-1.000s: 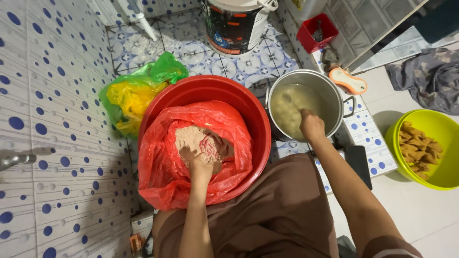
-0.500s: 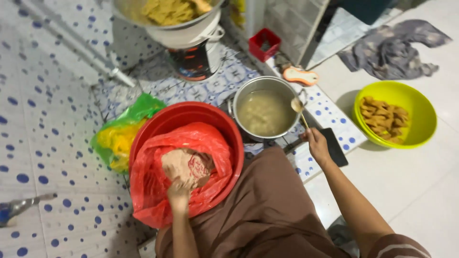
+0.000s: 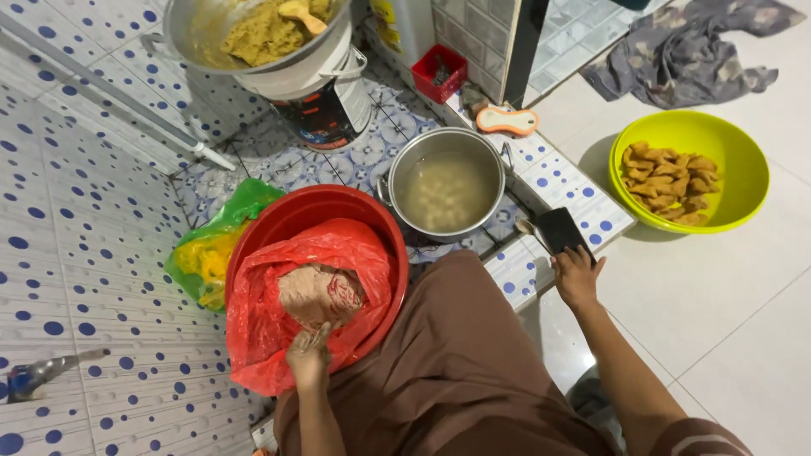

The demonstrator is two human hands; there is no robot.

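My left hand (image 3: 308, 355) rests at the near edge of a red plastic bag (image 3: 262, 325) that lines a red basin (image 3: 338, 201). Its fingers are smeared and closed on the brownish dough (image 3: 321, 291) inside the bag. My right hand (image 3: 577, 274) lies with fingers apart on the tiled ledge. Its fingertips touch a flat black object (image 3: 562, 230), and a spoon (image 3: 528, 228) lies beside that. A steel pot (image 3: 448, 190) of cloudy liquid with pale balls stands between the basin and the right hand.
A yellow-green bowl (image 3: 743, 181) of fried pieces sits on the floor at right. At the back, a big metal bowl (image 3: 182, 38) of yellow dough stands on a bucket (image 3: 325, 110). Also around are a green-yellow bag (image 3: 211, 253), a small red box (image 3: 439, 72) and a grey cloth (image 3: 684, 51).
My right hand left the pot's rim and came down to the ledge by the black object. My left hand drew back from the middle of the dough to the bag's near edge.
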